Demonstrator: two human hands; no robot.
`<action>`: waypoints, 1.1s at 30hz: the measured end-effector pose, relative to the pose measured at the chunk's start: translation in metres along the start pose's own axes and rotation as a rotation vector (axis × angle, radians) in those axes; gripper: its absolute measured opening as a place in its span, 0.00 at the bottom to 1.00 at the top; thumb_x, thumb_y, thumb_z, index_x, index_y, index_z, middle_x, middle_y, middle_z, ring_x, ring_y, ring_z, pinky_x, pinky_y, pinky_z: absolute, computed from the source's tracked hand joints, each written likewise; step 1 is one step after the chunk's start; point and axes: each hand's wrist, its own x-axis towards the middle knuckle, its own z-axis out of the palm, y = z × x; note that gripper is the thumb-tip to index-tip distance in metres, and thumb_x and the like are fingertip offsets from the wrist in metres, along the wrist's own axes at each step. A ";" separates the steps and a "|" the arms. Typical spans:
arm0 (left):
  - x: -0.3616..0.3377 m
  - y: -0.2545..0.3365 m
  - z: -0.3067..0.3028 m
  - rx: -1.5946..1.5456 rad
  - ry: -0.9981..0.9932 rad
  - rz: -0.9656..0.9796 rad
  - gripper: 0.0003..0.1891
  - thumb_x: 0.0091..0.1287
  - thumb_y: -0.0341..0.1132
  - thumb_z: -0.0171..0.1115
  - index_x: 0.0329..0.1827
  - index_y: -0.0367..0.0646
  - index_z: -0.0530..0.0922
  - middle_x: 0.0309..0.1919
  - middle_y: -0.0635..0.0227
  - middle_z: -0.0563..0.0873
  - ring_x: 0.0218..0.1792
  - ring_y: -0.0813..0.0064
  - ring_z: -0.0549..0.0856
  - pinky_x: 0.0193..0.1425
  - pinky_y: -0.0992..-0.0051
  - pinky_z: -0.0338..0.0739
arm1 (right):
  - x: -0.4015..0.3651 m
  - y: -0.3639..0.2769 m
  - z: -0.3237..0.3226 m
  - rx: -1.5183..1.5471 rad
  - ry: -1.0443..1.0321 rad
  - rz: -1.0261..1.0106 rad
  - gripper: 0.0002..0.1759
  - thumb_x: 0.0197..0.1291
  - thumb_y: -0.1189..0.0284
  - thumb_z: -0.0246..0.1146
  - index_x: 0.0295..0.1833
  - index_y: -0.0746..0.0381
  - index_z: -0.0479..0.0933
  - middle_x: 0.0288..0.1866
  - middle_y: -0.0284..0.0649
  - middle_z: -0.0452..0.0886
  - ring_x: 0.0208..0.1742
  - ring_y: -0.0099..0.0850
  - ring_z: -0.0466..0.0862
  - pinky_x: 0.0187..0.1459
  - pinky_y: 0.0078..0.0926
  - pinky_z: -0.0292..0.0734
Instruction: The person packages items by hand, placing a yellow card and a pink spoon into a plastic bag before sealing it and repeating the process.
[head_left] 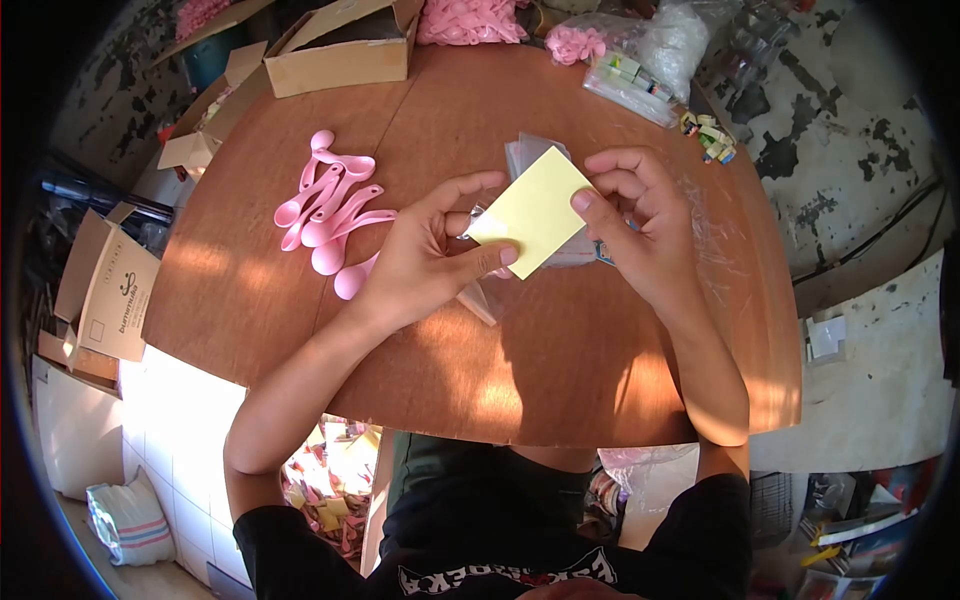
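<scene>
A pale yellow card [538, 205] is held tilted above the table between both hands. My left hand [432, 245] pinches its lower left edge with the thumb on top, and a bit of shiny clear plastic shows by those fingers. My right hand [640, 220] grips the card's upper right corner, thumb on the face and fingers partly behind. Beneath the card lie clear plastic bags [520, 150], partly covered by it. Several pink measuring spoons [330, 205] are heaped left of my left hand, and one pink spoon [352, 280] lies close to that wrist.
The brown wooden table [440, 120] has a cardboard box [340, 65] at its far left edge. Pink items in a bag [470, 20] and clear plastic packaging [635, 85] sit along the back. Small colourful pieces [710, 138] lie at the right edge. Another box [108, 285] stands left.
</scene>
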 end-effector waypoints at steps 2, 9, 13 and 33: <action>-0.001 0.003 0.002 -0.025 -0.008 -0.024 0.34 0.63 0.21 0.66 0.71 0.30 0.59 0.44 0.57 0.87 0.44 0.77 0.86 0.45 0.80 0.81 | 0.001 0.002 -0.002 -0.047 0.060 -0.030 0.12 0.60 0.76 0.67 0.47 0.66 0.74 0.34 0.36 0.85 0.33 0.14 0.78 0.34 0.13 0.72; -0.002 0.006 0.003 -0.017 -0.005 -0.056 0.37 0.62 0.20 0.66 0.73 0.33 0.57 0.46 0.58 0.86 0.47 0.76 0.86 0.50 0.80 0.80 | -0.004 0.005 0.007 0.040 -0.056 -0.008 0.08 0.61 0.75 0.67 0.42 0.68 0.80 0.35 0.35 0.85 0.33 0.15 0.79 0.36 0.15 0.73; -0.003 0.008 0.003 0.013 0.003 0.002 0.37 0.62 0.20 0.66 0.73 0.33 0.57 0.45 0.58 0.87 0.45 0.79 0.86 0.48 0.81 0.80 | -0.006 0.008 0.013 -0.030 -0.183 -0.106 0.07 0.61 0.73 0.67 0.43 0.64 0.83 0.45 0.39 0.83 0.43 0.24 0.82 0.44 0.21 0.76; 0.006 0.035 0.034 0.496 -0.066 0.444 0.32 0.60 0.25 0.68 0.69 0.41 0.68 0.49 0.55 0.86 0.47 0.63 0.88 0.53 0.68 0.83 | -0.016 -0.018 -0.012 -0.012 -0.583 0.091 0.12 0.62 0.77 0.64 0.50 0.70 0.79 0.42 0.38 0.83 0.42 0.21 0.79 0.46 0.21 0.78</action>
